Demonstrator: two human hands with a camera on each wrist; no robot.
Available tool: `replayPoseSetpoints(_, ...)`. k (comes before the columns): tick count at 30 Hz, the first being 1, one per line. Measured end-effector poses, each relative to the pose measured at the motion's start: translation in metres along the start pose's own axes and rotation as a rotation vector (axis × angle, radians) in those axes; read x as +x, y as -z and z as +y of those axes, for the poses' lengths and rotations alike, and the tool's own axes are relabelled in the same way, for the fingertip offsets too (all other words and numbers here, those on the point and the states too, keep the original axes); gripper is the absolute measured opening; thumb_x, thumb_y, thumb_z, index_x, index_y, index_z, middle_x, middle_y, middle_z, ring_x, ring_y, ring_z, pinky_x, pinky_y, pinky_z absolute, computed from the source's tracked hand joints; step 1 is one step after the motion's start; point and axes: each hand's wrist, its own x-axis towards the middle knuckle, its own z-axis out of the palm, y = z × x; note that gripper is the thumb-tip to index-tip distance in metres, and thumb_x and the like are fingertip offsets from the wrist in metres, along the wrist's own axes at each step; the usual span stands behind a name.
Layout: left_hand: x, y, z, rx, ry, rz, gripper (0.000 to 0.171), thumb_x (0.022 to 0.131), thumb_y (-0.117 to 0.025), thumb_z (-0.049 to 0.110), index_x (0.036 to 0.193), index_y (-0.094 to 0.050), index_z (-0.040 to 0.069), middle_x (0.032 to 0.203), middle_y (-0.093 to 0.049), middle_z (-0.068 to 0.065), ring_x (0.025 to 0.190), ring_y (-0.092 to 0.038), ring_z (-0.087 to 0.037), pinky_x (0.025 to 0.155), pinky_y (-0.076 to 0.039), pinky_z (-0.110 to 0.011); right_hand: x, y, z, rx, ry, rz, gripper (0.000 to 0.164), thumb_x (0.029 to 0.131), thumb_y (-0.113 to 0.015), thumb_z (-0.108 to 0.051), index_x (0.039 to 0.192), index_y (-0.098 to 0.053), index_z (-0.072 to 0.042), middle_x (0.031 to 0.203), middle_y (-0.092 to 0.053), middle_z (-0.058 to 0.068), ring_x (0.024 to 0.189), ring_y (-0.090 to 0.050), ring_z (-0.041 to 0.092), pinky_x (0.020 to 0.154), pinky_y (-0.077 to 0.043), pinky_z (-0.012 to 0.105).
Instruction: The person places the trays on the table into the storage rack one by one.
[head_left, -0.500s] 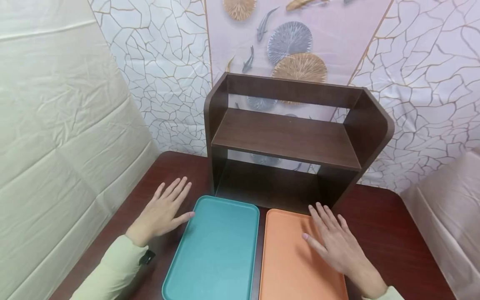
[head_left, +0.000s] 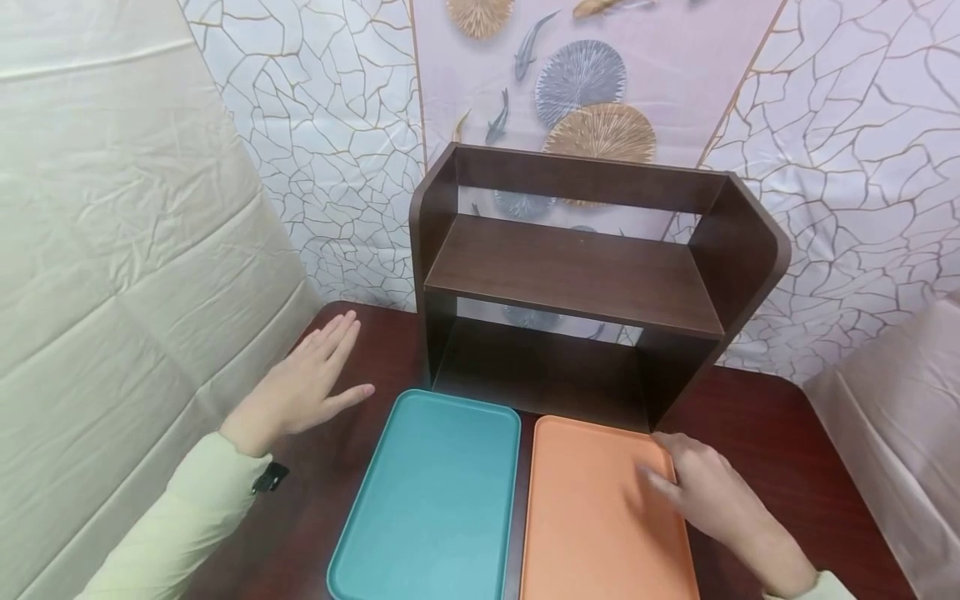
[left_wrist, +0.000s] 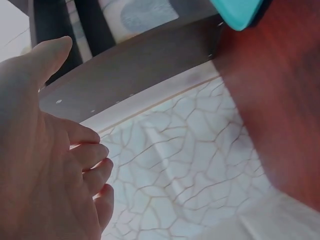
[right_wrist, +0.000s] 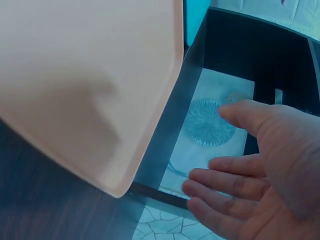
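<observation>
My left hand [head_left: 300,383] hovers above the table to the left of the teal tray [head_left: 431,500], its fingers extended and thumb held apart. Nothing is in it; the left wrist view shows the bare palm [left_wrist: 45,165] beside the shelf's side panel. Over the right edge of the orange tray [head_left: 600,508] is my right hand [head_left: 716,492], slightly blurred, casting a shadow on that tray. In the right wrist view its palm [right_wrist: 295,165] faces the camera with loosely bent fingers, holding nothing. The two trays lie side by side.
A dark brown two-tier shelf [head_left: 577,271] stands behind the trays at the back of the reddish-brown table [head_left: 787,467]. Patterned cloth [head_left: 345,150] hangs behind it, and plain pale cloth [head_left: 127,250] hangs along the left side.
The left hand has moved left and up, away from the teal tray. The right hand has shifted right and slightly down, its fingers now more bent from the head view.
</observation>
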Motion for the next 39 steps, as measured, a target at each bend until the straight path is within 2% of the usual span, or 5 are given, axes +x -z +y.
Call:
replayPoseSetpoints(3,0.008,0.015,-0.001,-0.007,-0.006,-0.01,0.092,0.105,-0.059,0.051,0.166,-0.019,-0.007,0.175,-0.02,-0.025,0.163,-0.02,-0.043,0.132,-0.023,-0.06,-0.001,0.004,0.005,0.004,-0.058,-0.038,0.034,0.082,-0.087,-0.019,0.107,-0.075,0.002,0.096,-0.077,0.013,0.083,-0.073,0.026,0.07,-0.061,0.05)
replayPoseSetpoints(6,0.016,0.031,-0.002,-0.008,-0.011,-0.017,0.094,0.105,-0.058,0.051,0.166,-0.016,-0.007,0.175,-0.017,-0.026,0.164,-0.017,-0.043,0.133,-0.021,-0.059,-0.004,0.007,0.008,0.001,-0.132,-0.096,0.021,0.083,-0.086,-0.022,0.087,-0.071,-0.008,0.072,-0.065,-0.001,0.063,-0.056,0.013,0.055,-0.047,0.035)
replayPoseSetpoints(20,0.062,0.111,0.017,0.016,-0.059,0.033,0.095,0.106,-0.054,0.054,0.168,-0.009,-0.001,0.178,-0.01,-0.021,0.166,-0.011,-0.039,0.135,-0.014,-0.056,-0.026,0.013,0.045,0.155,-0.446,-0.414,0.029,0.086,-0.085,-0.034,0.072,-0.07,-0.014,0.061,-0.065,-0.003,0.063,-0.058,0.014,0.062,-0.046,0.029)
replayPoseSetpoints(25,0.081,0.136,0.028,0.039,-0.087,0.059,0.097,0.106,-0.051,0.058,0.169,-0.004,0.001,0.179,-0.006,-0.018,0.167,-0.009,-0.038,0.136,-0.012,-0.053,-0.035,0.013,0.055,0.213,-0.503,-0.465,0.029,0.087,-0.084,-0.033,0.073,-0.071,-0.011,0.062,-0.067,-0.002,0.062,-0.063,0.014,0.059,-0.047,0.026)
replayPoseSetpoints(39,0.125,0.151,0.043,0.054,-0.123,0.057,0.093,0.108,-0.045,0.056,0.169,-0.002,0.002,0.179,-0.002,-0.016,0.168,-0.004,-0.034,0.137,-0.008,-0.049,-0.053,0.004,0.072,0.587,-0.503,-0.541,0.025,0.096,-0.073,-0.019,0.085,-0.072,0.003,0.073,-0.072,0.003,0.07,-0.07,0.015,0.062,-0.063,0.03)
